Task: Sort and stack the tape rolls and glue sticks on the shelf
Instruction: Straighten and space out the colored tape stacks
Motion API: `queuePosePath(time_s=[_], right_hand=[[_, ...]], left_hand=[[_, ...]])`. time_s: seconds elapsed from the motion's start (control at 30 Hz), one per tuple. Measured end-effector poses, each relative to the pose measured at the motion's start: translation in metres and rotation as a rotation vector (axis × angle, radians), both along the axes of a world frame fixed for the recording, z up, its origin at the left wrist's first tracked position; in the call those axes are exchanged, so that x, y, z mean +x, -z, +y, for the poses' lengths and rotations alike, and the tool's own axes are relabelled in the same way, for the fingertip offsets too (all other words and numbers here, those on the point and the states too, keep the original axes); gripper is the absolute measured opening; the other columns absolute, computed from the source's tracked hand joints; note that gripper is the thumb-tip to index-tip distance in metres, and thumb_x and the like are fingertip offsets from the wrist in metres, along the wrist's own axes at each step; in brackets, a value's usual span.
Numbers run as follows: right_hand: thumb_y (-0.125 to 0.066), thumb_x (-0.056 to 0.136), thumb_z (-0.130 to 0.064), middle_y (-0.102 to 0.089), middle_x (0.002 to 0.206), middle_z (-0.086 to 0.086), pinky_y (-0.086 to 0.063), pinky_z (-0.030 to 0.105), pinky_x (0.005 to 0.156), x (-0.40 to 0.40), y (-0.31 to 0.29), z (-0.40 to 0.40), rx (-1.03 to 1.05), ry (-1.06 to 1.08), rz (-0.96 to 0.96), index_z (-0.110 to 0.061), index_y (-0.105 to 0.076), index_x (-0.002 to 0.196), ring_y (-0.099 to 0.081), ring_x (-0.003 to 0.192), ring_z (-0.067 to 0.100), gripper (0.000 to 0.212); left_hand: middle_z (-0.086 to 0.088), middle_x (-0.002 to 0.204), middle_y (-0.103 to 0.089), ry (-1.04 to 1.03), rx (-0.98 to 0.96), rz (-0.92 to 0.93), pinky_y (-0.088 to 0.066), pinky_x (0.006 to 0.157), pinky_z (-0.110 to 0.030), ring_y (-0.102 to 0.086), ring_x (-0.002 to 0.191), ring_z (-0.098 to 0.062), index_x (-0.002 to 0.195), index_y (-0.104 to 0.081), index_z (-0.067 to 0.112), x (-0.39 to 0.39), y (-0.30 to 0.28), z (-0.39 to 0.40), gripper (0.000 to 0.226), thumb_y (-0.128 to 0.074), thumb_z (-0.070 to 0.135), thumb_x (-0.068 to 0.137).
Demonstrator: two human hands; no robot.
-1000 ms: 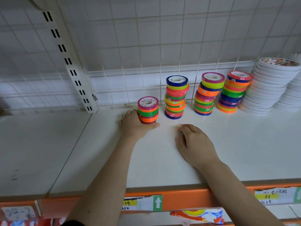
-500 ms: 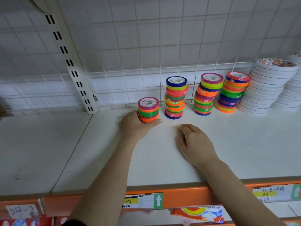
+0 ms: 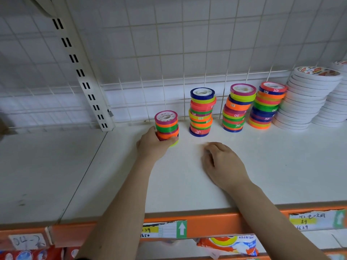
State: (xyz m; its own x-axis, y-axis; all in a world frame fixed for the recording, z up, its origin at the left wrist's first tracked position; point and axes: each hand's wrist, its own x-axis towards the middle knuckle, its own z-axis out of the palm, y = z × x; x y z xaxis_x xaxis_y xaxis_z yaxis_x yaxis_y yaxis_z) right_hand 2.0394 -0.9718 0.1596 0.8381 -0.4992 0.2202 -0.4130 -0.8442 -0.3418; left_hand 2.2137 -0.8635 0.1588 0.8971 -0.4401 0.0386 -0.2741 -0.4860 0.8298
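Your left hand [image 3: 153,145] wraps the base of the short stack of coloured tape rolls [image 3: 166,124], thumb curled round the front at the bottom, other fingers round the left side and hidden behind it; a yellow-green roll pokes out under the thumb. That stack stands on the white shelf [image 3: 272,166], near the back, left of the other stacks. Your right hand [image 3: 223,164] lies palm down on the shelf, fingers loosely curled under and close together, holding nothing, well apart from any roll. To the right of the short stack, 3 taller coloured stacks line the back grid: the second stack [image 3: 201,112], the third stack [image 3: 237,107], the fourth stack [image 3: 267,105]. Further right, the white tape stacks [image 3: 308,98] lean, just beside the fourth stack. The orange shelf edge [image 3: 206,225] carries price labels [image 3: 165,229]. Can't see any glue sticks clearly.
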Motion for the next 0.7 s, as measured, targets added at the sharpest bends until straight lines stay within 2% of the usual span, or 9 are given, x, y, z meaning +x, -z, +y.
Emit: queuePosePath(time_s=[0.13, 0.27, 0.37, 0.43, 0.57, 0.7], right_hand=[[-0.039, 0.097, -0.025, -0.051, 0.135, 0.003, -0.033, 0.025, 0.102, 0.0, 0.0, 0.0, 0.003, 0.003, 0.0, -0.009, -0.052, 0.129, -0.045, 0.123, 0.019, 0.038], [-0.038, 0.097, -0.026, -0.051, 0.135, 0.003, -0.032, 0.024, 0.103, 0.001, 0.0, 0.0, -0.003, -0.003, 0.002, -0.009, -0.052, 0.13, -0.045, 0.123, 0.019, 0.039], [-0.038, 0.097, -0.026, -0.05, 0.136, 0.003, -0.032, 0.024, 0.103, 0.0, 0.0, 0.0, -0.005, -0.005, 0.006, -0.01, -0.051, 0.13, -0.045, 0.124, 0.019, 0.039], [-0.039, 0.097, -0.025, -0.051, 0.135, 0.004, -0.032, 0.025, 0.103, 0.0, 0.0, 0.0, -0.005, -0.002, 0.0, -0.008, -0.051, 0.13, -0.045, 0.123, 0.02, 0.039], [-0.038, 0.097, -0.025, -0.051, 0.135, 0.004, -0.031, 0.024, 0.104, 0.001, 0.0, 0.001, -0.008, -0.002, -0.001, -0.008, -0.051, 0.131, -0.045, 0.124, 0.02, 0.04], [-0.038, 0.097, -0.026, -0.05, 0.136, 0.003, -0.031, 0.024, 0.104, 0.0, 0.0, 0.001, -0.017, 0.0, 0.003, -0.01, -0.05, 0.131, -0.044, 0.124, 0.019, 0.04]], left_hand=[[0.008, 0.107, -0.065, -0.026, 0.053, -0.049, -0.046, 0.095, -0.037, -0.059, 0.103, -0.018, 0.114, -0.057, 0.029, -0.006, 0.001, -0.007, 0.064, -0.071, 0.058, 0.059], [0.003, 0.107, -0.065, -0.173, 0.059, -0.109, -0.048, 0.091, -0.04, -0.06, 0.102, -0.022, 0.109, -0.059, 0.024, -0.006, 0.002, -0.012, 0.083, -0.07, 0.074, 0.044], [0.001, 0.108, -0.066, -0.159, -0.012, -0.094, -0.047, 0.092, -0.041, -0.06, 0.101, -0.022, 0.112, -0.056, 0.022, -0.009, 0.0, -0.01, 0.076, -0.08, 0.058, 0.051], [0.001, 0.108, -0.066, -0.097, -0.056, -0.059, -0.046, 0.094, -0.042, -0.061, 0.101, -0.023, 0.116, -0.052, 0.021, -0.008, 0.0, -0.008, 0.078, -0.082, 0.051, 0.05], [0.005, 0.107, -0.066, -0.025, -0.09, 0.028, -0.049, 0.093, -0.043, -0.063, 0.1, -0.021, 0.118, -0.049, 0.027, -0.004, 0.004, -0.004, 0.09, -0.073, 0.055, 0.036], [0.008, 0.105, -0.066, -0.075, -0.098, -0.023, -0.051, 0.088, -0.037, -0.062, 0.097, -0.015, 0.112, -0.054, 0.027, -0.012, 0.002, -0.014, 0.087, -0.078, 0.061, 0.035]])
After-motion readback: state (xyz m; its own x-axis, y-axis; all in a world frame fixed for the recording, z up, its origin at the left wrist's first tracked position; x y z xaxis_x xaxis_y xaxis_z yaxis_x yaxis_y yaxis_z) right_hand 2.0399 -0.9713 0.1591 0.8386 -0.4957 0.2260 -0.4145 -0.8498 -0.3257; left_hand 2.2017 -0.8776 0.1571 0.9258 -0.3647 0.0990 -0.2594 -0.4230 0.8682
